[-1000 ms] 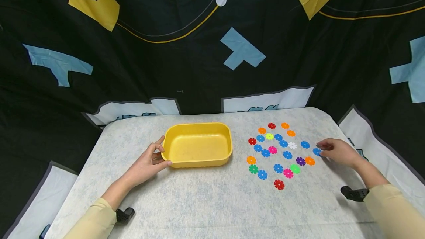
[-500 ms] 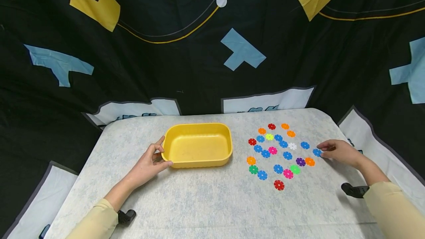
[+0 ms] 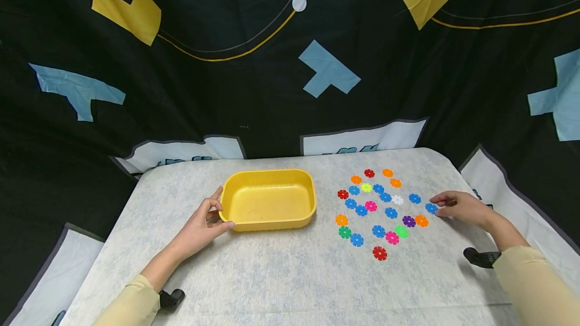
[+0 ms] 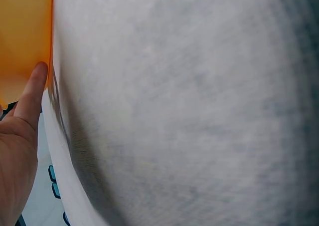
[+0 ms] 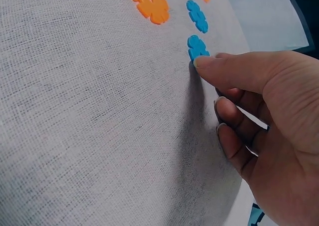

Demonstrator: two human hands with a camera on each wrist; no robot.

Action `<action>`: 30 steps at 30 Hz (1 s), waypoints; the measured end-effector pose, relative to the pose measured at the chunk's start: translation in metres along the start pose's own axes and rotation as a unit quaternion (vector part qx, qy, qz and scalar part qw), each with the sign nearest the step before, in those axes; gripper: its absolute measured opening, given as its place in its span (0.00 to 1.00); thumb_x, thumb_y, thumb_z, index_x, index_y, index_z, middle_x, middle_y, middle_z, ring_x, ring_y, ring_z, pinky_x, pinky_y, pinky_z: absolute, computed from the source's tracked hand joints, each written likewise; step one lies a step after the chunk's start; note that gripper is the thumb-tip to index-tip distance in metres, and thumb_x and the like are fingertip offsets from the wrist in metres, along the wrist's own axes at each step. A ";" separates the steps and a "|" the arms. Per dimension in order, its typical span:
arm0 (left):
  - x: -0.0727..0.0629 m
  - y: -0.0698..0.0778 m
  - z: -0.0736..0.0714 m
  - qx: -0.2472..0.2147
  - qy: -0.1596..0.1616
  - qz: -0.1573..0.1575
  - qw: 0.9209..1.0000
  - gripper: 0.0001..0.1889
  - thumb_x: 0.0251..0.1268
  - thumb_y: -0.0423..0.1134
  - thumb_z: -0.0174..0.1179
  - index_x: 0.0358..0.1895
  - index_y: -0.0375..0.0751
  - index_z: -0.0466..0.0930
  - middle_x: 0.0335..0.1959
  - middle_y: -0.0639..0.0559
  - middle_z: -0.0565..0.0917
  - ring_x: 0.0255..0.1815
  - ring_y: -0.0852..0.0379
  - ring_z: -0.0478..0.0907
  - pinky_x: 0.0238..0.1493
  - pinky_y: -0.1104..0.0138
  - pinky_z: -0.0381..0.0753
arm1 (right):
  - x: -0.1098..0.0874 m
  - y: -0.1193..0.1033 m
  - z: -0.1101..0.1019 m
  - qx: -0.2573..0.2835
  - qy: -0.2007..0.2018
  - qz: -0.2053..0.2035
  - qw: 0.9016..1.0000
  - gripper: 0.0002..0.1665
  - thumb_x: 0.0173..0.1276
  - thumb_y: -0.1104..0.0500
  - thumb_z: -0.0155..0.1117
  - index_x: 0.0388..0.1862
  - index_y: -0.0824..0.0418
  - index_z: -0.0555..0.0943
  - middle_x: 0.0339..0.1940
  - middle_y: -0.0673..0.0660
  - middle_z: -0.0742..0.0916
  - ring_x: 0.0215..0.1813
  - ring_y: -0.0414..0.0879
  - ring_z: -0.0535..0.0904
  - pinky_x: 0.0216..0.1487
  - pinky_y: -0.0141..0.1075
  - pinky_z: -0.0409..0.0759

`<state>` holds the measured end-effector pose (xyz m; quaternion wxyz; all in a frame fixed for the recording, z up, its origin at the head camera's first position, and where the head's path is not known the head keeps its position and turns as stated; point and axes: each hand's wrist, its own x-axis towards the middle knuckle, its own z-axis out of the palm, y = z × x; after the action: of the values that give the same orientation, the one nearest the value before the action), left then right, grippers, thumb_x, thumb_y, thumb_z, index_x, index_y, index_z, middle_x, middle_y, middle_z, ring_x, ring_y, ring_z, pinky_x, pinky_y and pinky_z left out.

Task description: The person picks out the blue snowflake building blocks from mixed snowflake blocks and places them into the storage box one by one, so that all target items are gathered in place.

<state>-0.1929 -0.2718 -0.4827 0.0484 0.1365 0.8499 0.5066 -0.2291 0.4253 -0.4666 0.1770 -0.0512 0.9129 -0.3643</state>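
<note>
Cloth, black (image 3: 41,155), hangs behind the counter (image 3: 267,275), with a pale blue taped shape (image 3: 79,87) high on its left side. A beige left sleeve (image 3: 131,302) reaches in from the near left edge, a small black device (image 3: 171,300) at its cuff. Beyond it the left hand (image 3: 198,228) grips the left end of a yellow tray (image 3: 268,205), thumb along the near corner and fingers bent at the left rim; the left wrist view shows the thumb pressed to the tray's side. The tray sits flat left of the middle of the counter, well apart from a loose spread of notched discs to its right. Along the left side of that spread lie a red disc (image 3: 343,194), an orange disc (image 3: 342,220) and a green disc (image 3: 345,232). Farther right come a pink disc (image 3: 371,206), a white disc (image 3: 397,199) and a purple disc (image 3: 409,221), with several blue ones among them. At the right edge of the group, the right hand (image 3: 466,209) touches a blue disc (image 5: 197,45) with its thumb tip, the other fingers bent; whether it pinches the disc cannot be told. A beige right sleeve (image 3: 534,280) follows, farthest right on the near side.
</note>
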 end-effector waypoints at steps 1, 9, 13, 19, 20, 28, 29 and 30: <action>0.000 0.000 0.000 0.002 0.000 0.000 1.000 0.30 0.65 0.50 0.72 0.53 0.38 0.62 0.85 0.56 0.44 0.71 0.38 0.71 0.62 0.59 0.78 | 0.000 0.000 0.000 0.002 0.000 0.001 1.000 0.30 0.71 0.57 0.70 0.65 0.72 0.75 0.50 0.61 0.81 0.51 0.55 0.72 0.44 0.34 0.80; -0.001 0.001 0.000 0.004 -0.002 0.003 1.000 0.30 0.66 0.50 0.71 0.54 0.37 0.61 0.85 0.55 0.45 0.71 0.38 0.70 0.63 0.59 0.78 | 0.000 0.004 0.001 0.010 -0.006 -0.008 1.000 0.32 0.70 0.56 0.72 0.66 0.71 0.74 0.53 0.62 0.79 0.51 0.54 0.70 0.44 0.32 0.78; -0.001 0.003 0.001 -0.001 -0.003 0.000 1.000 0.30 0.65 0.49 0.72 0.54 0.37 0.61 0.85 0.55 0.45 0.71 0.38 0.70 0.63 0.59 0.78 | 0.000 0.005 0.001 0.013 -0.005 -0.014 1.000 0.33 0.70 0.56 0.72 0.66 0.71 0.74 0.52 0.62 0.79 0.51 0.53 0.69 0.43 0.31 0.77; 0.000 0.003 0.000 -0.006 -0.004 -0.002 1.000 0.30 0.65 0.48 0.72 0.53 0.38 0.61 0.85 0.54 0.45 0.71 0.38 0.71 0.62 0.59 0.78 | 0.001 0.007 0.001 0.012 -0.005 -0.022 1.000 0.32 0.70 0.56 0.72 0.66 0.71 0.74 0.50 0.61 0.78 0.50 0.52 0.69 0.43 0.31 0.76; 0.000 0.003 0.000 -0.006 -0.004 -0.001 1.000 0.30 0.65 0.48 0.72 0.53 0.38 0.61 0.85 0.54 0.45 0.71 0.38 0.71 0.62 0.60 0.78 | 0.001 0.008 0.001 0.013 -0.005 -0.023 1.000 0.32 0.70 0.56 0.72 0.66 0.71 0.74 0.50 0.61 0.78 0.50 0.52 0.69 0.43 0.31 0.76; 0.000 0.003 0.000 -0.012 -0.007 0.001 1.000 0.30 0.65 0.47 0.72 0.53 0.35 0.61 0.85 0.53 0.45 0.70 0.38 0.72 0.58 0.70 0.79 | 0.003 0.011 0.002 0.018 -0.005 -0.018 1.000 0.31 0.72 0.55 0.70 0.67 0.70 0.74 0.51 0.61 0.77 0.51 0.52 0.68 0.43 0.31 0.74; 0.000 0.003 0.000 -0.012 -0.007 0.002 1.000 0.30 0.65 0.47 0.72 0.53 0.35 0.61 0.85 0.52 0.45 0.70 0.38 0.72 0.58 0.70 0.79 | 0.003 0.011 0.002 0.021 -0.006 -0.018 1.000 0.31 0.72 0.55 0.70 0.67 0.70 0.74 0.51 0.61 0.77 0.51 0.51 0.68 0.43 0.31 0.74; 0.000 0.003 0.000 -0.011 -0.007 0.003 1.000 0.30 0.66 0.47 0.72 0.53 0.35 0.61 0.85 0.52 0.45 0.70 0.38 0.72 0.58 0.70 0.79 | 0.004 0.012 0.002 0.024 -0.006 -0.018 1.000 0.31 0.72 0.56 0.70 0.66 0.70 0.74 0.51 0.61 0.77 0.50 0.51 0.68 0.43 0.31 0.74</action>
<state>-0.1924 -0.2707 -0.4805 0.0545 0.1421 0.8434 0.5153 -0.2316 0.4321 -0.4768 0.1772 -0.0657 0.9018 -0.3885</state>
